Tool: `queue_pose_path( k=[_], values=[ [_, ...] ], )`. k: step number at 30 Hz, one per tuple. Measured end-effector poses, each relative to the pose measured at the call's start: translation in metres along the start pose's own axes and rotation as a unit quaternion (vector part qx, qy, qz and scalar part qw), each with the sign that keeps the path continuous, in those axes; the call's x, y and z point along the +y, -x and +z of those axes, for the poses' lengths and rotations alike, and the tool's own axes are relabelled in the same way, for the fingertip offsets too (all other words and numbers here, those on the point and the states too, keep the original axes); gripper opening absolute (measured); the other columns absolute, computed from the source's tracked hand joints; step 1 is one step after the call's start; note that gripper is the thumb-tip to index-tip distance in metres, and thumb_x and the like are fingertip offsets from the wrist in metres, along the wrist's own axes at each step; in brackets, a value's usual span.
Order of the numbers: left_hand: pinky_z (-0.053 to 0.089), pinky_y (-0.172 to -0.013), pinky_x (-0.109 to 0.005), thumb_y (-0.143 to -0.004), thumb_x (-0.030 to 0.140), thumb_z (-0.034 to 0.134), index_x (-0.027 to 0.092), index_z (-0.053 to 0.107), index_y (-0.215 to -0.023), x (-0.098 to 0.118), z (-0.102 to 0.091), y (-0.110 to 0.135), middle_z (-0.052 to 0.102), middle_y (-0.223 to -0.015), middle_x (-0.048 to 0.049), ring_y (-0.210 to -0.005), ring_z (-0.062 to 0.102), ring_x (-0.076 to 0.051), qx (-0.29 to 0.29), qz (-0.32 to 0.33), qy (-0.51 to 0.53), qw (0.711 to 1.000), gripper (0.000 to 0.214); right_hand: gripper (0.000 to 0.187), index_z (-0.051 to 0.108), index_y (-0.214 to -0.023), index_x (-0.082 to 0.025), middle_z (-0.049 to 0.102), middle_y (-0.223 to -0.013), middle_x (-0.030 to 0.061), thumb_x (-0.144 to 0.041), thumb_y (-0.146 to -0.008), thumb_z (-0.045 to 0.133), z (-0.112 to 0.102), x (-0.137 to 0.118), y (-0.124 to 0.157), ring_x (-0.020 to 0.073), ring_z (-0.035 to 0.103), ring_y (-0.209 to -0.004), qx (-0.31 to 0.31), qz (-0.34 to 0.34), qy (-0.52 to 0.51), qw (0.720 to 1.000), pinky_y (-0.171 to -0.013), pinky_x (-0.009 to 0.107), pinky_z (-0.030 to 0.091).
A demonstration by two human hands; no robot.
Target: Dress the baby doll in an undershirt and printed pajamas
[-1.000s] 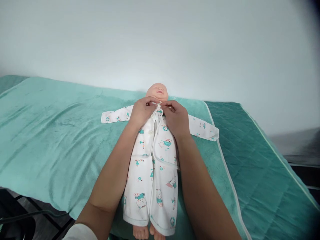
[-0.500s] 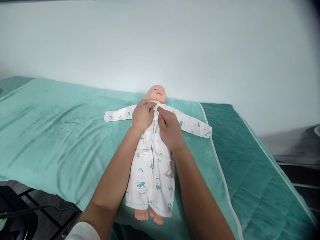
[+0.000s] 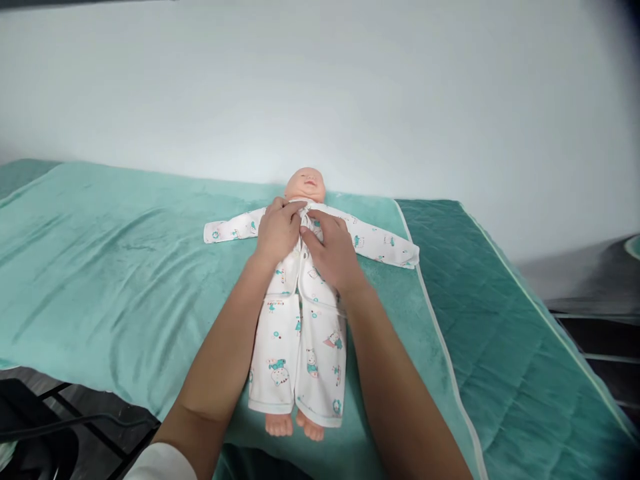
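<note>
A baby doll (image 3: 305,185) lies on its back, dressed in white printed baby clothes. Its front-opening shirt (image 3: 383,245) has both sleeves stretched out sideways, and below it the trousers (image 3: 273,360) leave the toes showing. My left hand (image 3: 280,230) grips the shirt's front edge just under the neck. Opposite it, my right hand (image 3: 333,248) has thumb and fingers at the other side of the same edge, by the top of the placket. The fastening between my fingertips is too small to make out. Lower down, the shirt front parts slightly.
A light green blanket (image 3: 125,267) lies under the doll, over a darker quilted cover (image 3: 500,320) at the right. A pale wall (image 3: 320,87) stands behind. At lower left are a black object (image 3: 35,427) and a dark cable (image 3: 95,419).
Both hands stay at the shirt's neck. My right hand's fingers have spread a little and shifted closer to the front edge. The view has moved slightly.
</note>
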State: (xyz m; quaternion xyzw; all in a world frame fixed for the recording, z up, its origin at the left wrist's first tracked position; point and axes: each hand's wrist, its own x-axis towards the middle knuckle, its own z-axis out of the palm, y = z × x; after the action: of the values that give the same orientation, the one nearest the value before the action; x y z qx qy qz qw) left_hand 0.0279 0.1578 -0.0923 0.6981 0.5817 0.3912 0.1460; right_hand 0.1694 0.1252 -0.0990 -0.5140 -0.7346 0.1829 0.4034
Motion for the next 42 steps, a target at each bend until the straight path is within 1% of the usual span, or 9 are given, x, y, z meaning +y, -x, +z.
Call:
queue_pose_path(
  k=[7,13,17,21,25,29,32,36,42],
  values=[
    [0.044,-0.11,-0.039,-0.096,0.017,0.041,0.02,0.072,-0.127,-0.002,0.0,-0.003,0.059,-0.112,-0.0106,-0.115,0.06,-0.024,-0.011,-0.01,0.015,1.0,0.044,0.041,0.062,-0.132,-0.022,0.066,-0.137,0.0101,-0.04,-0.097,0.05,-0.003,0.002,-0.007,0.0347,0.048,-0.135,-0.027,0.007,0.016,0.999,-0.114,0.057,0.038],
    [0.044,-0.109,-0.039,-0.096,0.017,0.04,0.02,0.071,-0.131,-0.002,0.0,-0.004,0.057,-0.109,-0.0103,-0.112,0.06,-0.024,-0.025,-0.008,0.006,1.0,0.047,0.045,0.059,-0.138,-0.023,0.063,-0.142,0.0093,-0.04,-0.098,0.05,-0.002,-0.002,0.0,0.031,0.047,-0.138,-0.009,0.017,-0.009,1.0,-0.116,0.055,0.038],
    [0.043,-0.11,-0.038,-0.096,0.018,0.04,0.019,0.072,-0.129,-0.004,0.001,-0.005,0.057,-0.108,-0.0104,-0.112,0.06,-0.024,-0.026,-0.009,0.017,0.999,0.046,0.046,0.059,-0.138,-0.022,0.064,-0.142,0.0102,-0.04,-0.097,0.05,-0.001,-0.004,-0.001,0.0326,0.047,-0.138,-0.007,0.025,0.004,1.0,-0.116,0.057,0.037],
    [0.044,-0.11,-0.04,-0.096,0.017,0.041,0.019,0.072,-0.127,-0.004,0.001,-0.005,0.058,-0.109,-0.0105,-0.113,0.06,-0.024,-0.025,-0.017,0.026,0.999,0.045,0.046,0.059,-0.137,-0.024,0.065,-0.14,0.0092,-0.041,-0.094,0.052,-0.005,-0.002,-0.007,0.0343,0.045,-0.14,-0.037,0.038,-0.005,0.999,-0.116,0.061,0.034],
    [0.045,-0.106,-0.039,-0.095,0.018,0.045,0.018,0.074,-0.122,-0.002,0.0,-0.002,0.06,-0.109,-0.0104,-0.11,0.062,-0.024,0.006,-0.008,0.043,0.999,0.04,0.051,0.057,-0.139,-0.027,0.06,-0.146,0.0067,-0.045,-0.091,0.058,-0.009,0.004,-0.009,0.0312,0.04,-0.145,-0.067,0.053,-0.07,0.994,-0.121,0.058,0.03],
    [0.049,-0.096,-0.034,-0.091,0.016,0.052,0.02,0.075,-0.111,0.0,-0.004,0.009,0.065,-0.103,-0.007,-0.1,0.063,-0.02,0.068,-0.003,0.108,0.992,0.03,0.044,0.062,-0.131,-0.029,0.063,-0.14,0.006,-0.046,-0.091,0.059,-0.008,0.008,-0.007,0.0274,0.045,-0.141,-0.02,0.048,-0.13,0.99,-0.12,0.052,0.034],
    [0.048,-0.087,-0.03,-0.09,0.017,0.056,0.02,0.074,-0.102,0.004,-0.01,0.018,0.067,-0.097,-0.0041,-0.09,0.062,-0.016,0.085,-0.008,0.155,0.984,0.022,0.034,0.064,-0.121,-0.026,0.066,-0.13,0.0073,-0.042,-0.091,0.06,-0.006,0.005,-0.003,0.0269,0.052,-0.13,0.036,0.01,-0.109,0.993,-0.114,0.049,0.039],
    [0.046,-0.078,-0.029,-0.089,0.022,0.06,0.02,0.071,-0.088,0.009,-0.021,0.026,0.067,-0.088,-0.0016,-0.08,0.058,-0.014,0.037,-0.02,0.171,0.984,0.011,0.017,0.061,-0.098,-0.022,0.065,-0.109,0.0099,-0.036,-0.089,0.062,-0.007,-0.009,0.005,0.0295,0.056,-0.108,0.086,-0.021,0.022,0.996,-0.098,0.048,0.046],
    [0.044,-0.072,-0.028,-0.088,0.027,0.063,0.02,0.068,-0.09,0.009,-0.036,0.029,0.065,-0.088,-0.0016,-0.078,0.055,-0.014,-0.067,-0.035,0.186,0.98,0.009,0.015,0.053,-0.088,-0.023,0.063,-0.09,0.0093,-0.037,-0.092,0.056,-0.01,-0.028,0.013,0.0269,0.057,-0.082,0.025,0.051,0.112,0.992,-0.072,0.039,0.044]
  ],
)
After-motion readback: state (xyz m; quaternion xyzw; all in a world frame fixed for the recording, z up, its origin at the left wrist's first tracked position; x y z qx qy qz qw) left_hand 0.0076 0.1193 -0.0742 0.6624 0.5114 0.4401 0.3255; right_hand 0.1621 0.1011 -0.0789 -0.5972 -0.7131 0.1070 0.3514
